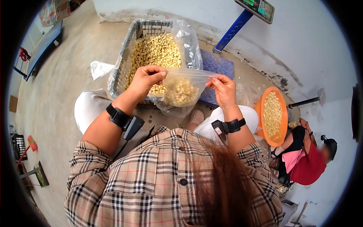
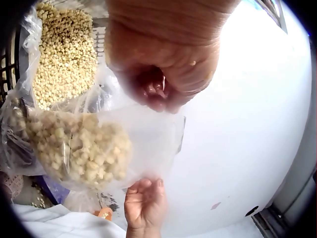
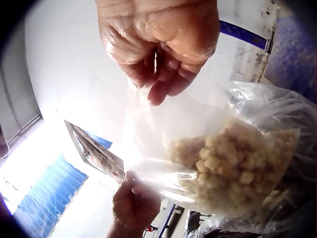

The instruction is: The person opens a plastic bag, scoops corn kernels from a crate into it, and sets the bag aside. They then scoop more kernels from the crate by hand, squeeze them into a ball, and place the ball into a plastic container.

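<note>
A small clear plastic bag (image 1: 184, 89) part-filled with pale yellow kernels hangs between both hands. My left hand (image 1: 145, 79) pinches its top edge at the left. My right hand (image 1: 224, 89) pinches the opposite end of that edge. In the left wrist view the bag (image 2: 94, 144) hangs below my left hand (image 2: 158, 89), with the right hand (image 2: 144, 203) at the far side. The right wrist view has the bag (image 3: 233, 163) under my right hand (image 3: 158, 79), with the left hand (image 3: 131, 203) below.
A grey crate (image 1: 130, 39) lined with plastic holds a heap of the same kernels (image 1: 153, 53) just beyond the bag. An orange tray (image 1: 281, 130) of kernels lies at the right beside a seated person in red (image 1: 310, 159). A scale on a blue post (image 1: 236, 24) stands behind.
</note>
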{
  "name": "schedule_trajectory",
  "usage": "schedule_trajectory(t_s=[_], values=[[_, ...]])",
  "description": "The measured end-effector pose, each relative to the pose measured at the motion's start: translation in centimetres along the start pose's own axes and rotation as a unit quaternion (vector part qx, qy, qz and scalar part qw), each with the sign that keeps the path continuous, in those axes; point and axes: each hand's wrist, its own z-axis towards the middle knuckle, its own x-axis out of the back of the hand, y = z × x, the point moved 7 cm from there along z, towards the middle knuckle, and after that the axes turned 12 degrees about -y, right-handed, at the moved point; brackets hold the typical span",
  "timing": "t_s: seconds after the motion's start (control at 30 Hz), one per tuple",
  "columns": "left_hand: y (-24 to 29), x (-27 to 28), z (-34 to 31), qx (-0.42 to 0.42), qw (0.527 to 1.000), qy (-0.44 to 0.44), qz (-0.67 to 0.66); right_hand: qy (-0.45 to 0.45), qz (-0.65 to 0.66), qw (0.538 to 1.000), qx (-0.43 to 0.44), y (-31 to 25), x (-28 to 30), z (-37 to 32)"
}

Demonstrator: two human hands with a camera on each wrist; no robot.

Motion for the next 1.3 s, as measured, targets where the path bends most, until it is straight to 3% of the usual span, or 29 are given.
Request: schedule_trajectory(t_s=[0.33, 0.43, 0.53, 0.77, 0.87, 1.0, 1.13, 1.3], values=[[0.8, -0.2, 0.1, 0.013, 0.993, -0.035, 0.112, 0.003, -0.014, 0.999, 0.045, -0.2, -0.4, 0.0], [2.3, -0.4, 0.0, 0.011, 0.988, -0.012, 0.151, 0.007, -0.013, 0.999, 0.051, -0.1, -0.4, 0.1], [7.3, -2.6, -0.5, -0.132, 0.882, 0.023, 0.452, 0.004, -0.029, 0.998, 0.053, 0.5, -0.4, -0.1], [10.3, -11.2, 0.5, -0.253, 0.734, -0.057, 0.628, -0.033, -0.054, 0.996, 0.059, 0.0, -1.1, 1.0], [8.6, -11.4, 2.6, -0.208, 0.72, -0.055, 0.66, -0.059, -0.071, 0.994, 0.053, -0.1, -1.7, 1.5], [6.5, -11.5, 4.9, 0.004, 0.687, -0.095, 0.72, -0.085, -0.054, 0.994, 0.033, -0.3, -2.3, 1.8], [3.9, -10.9, 6.9, 0.086, 0.684, -0.148, 0.709, -0.1, 0.002, 0.995, 0.03, 0.3, -2.1, 1.5], [3.5, -11.2, 8.0, 0.119, 0.723, -0.171, 0.659, -0.083, 0.064, 0.994, 0.027, 0.3, -1.7, 1.1]])
